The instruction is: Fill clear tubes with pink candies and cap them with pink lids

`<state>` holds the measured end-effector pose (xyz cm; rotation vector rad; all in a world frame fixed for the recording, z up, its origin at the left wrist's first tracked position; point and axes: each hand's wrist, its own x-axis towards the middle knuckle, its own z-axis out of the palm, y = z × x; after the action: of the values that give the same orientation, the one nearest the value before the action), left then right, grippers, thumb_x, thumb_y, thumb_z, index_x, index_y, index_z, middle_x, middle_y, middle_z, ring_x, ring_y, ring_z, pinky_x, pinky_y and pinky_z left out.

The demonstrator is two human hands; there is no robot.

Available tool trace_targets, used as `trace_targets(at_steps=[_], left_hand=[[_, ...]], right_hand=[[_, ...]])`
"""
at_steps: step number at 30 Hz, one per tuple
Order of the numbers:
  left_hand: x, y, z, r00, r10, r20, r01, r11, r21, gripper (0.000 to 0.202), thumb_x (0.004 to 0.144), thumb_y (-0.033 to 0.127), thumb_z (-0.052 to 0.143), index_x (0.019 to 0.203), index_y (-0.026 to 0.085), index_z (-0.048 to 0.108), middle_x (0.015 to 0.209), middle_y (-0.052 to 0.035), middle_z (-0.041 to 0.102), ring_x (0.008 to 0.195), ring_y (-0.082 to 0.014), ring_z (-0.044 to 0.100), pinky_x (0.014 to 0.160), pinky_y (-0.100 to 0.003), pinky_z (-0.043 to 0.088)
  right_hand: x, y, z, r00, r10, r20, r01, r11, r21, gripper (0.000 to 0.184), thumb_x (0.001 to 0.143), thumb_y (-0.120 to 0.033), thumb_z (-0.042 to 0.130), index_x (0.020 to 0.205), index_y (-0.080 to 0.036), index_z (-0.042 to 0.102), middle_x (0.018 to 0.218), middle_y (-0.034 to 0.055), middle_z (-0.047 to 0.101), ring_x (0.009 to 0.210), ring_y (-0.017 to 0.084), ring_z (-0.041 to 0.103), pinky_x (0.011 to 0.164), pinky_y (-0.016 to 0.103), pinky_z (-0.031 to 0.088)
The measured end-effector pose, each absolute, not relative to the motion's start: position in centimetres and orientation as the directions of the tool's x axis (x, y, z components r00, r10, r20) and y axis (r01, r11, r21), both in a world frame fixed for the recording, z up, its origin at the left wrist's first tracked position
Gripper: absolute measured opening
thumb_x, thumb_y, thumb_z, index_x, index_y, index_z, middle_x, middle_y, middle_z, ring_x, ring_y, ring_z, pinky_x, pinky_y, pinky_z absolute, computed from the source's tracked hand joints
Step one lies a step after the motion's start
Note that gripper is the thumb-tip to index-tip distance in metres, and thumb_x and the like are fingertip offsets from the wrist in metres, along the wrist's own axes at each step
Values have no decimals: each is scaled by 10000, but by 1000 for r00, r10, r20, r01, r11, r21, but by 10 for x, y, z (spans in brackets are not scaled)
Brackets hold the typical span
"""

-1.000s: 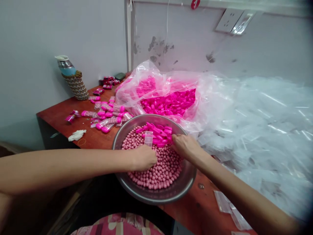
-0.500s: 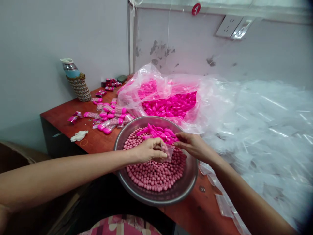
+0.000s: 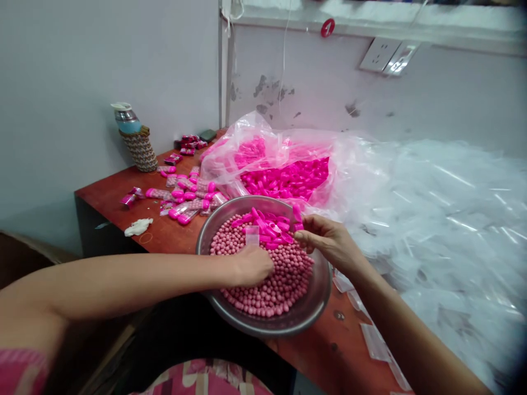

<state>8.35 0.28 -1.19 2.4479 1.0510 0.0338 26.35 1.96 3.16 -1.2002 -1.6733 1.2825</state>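
Note:
A metal bowl (image 3: 317,293) at the table's near edge holds many small pink round candies (image 3: 284,277) and a heap of bright pink caps (image 3: 269,226) at its far side. My left hand (image 3: 252,266) lies curled on the candies, gripping a clear little plastic tube (image 3: 252,235) that sticks up from it. My right hand (image 3: 327,240) hovers over the bowl's right rim, fingers pinched on a bright pink cap (image 3: 297,214).
A clear bag of pink caps (image 3: 288,176) lies behind the bowl. A large heap of clear tubes (image 3: 444,219) covers the right side. Filled pink-capped tubes (image 3: 187,197) lie at the left, with a bottle in a woven holder (image 3: 135,140). The table is red-brown (image 3: 164,233).
My left hand rose with the tube, then dropped back into the candies with the tube upright. My right hand lifted off the cap heap holding one pink cap.

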Motion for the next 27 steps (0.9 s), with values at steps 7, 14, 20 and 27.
trace_targets(at_steps=[7,14,20,27], left_hand=[[106,16,-19,693,704,-156,618,-468,631,155,746,225,535,840,106,568,791,-98,648,715,-211,608,612,-296,470],[68,14,1,640,753,-150,-117,289,950,225,677,227,639,815,153,477,799,-9,563,734,-136,581,715,-314,463],[66,12,4,563,827,13,-21,-1,1000,152,747,223,569,870,137,597,785,-12,559,735,-130,515,675,-244,407],[66,8,3,562,818,123,95,-212,973,141,786,225,532,813,128,631,719,-12,590,684,-130,539,645,-222,406]], right_hand=[[276,18,28,-279,958,65,213,128,-969,196,737,-352,630,784,-168,585,674,-19,572,591,95,540,578,225,462],[282,16,28,-418,907,56,273,184,-944,258,786,-344,573,977,-171,581,749,14,616,689,141,588,657,279,493],[269,7,42,-428,872,239,483,444,-755,263,814,-334,542,1018,-180,602,864,45,653,787,171,606,699,272,476],[263,-1,42,-573,761,304,638,647,-418,212,855,-292,475,995,-186,594,875,62,658,751,157,606,673,251,453]])
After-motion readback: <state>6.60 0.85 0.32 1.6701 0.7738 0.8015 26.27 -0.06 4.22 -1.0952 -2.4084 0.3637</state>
